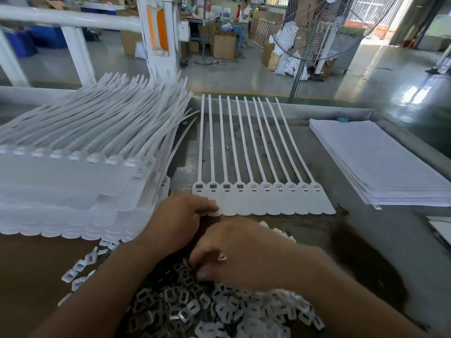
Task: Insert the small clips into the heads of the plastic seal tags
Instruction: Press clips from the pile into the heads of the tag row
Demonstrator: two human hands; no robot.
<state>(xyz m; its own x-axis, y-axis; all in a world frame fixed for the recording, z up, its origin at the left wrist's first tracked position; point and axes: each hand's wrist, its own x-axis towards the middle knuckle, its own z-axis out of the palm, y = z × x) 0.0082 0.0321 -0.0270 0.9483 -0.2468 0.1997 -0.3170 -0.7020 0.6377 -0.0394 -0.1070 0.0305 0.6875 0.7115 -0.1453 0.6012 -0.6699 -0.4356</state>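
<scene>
the right hand (246, 254) sits low in the centre of the frame, knuckles up, fingers curled down into the clips (219, 311), a loose heap of small white and grey pieces spread along the bottom edge. a small white piece shows against the side of this hand, but whether the fingers actually pinch a clip cannot be told, since the fingertips are buried in the heap. the left hand (180, 215) lies just above and left of it, fingers bent, its tips pressing on the lower left corner of the tag row (263, 198); it grips nothing that can be seen.

that row is a joined strip of ten white seal tags in the middle of the frame, flat on the table (353, 240), heads in a line with rectangular slots, flags toward the hands and thin tails fanning up to the far rim. the slots look open, though that is hard to judge at this size.

to the left, filling the middle left of the frame, is a tall stack (73, 186) of like strips, tails pointing up and right. a few stray clips trail from its lower edge. at the right edge lies a pile of lined paper (380, 164). in the upper right stands a fan (322, 28) on the shop floor.
</scene>
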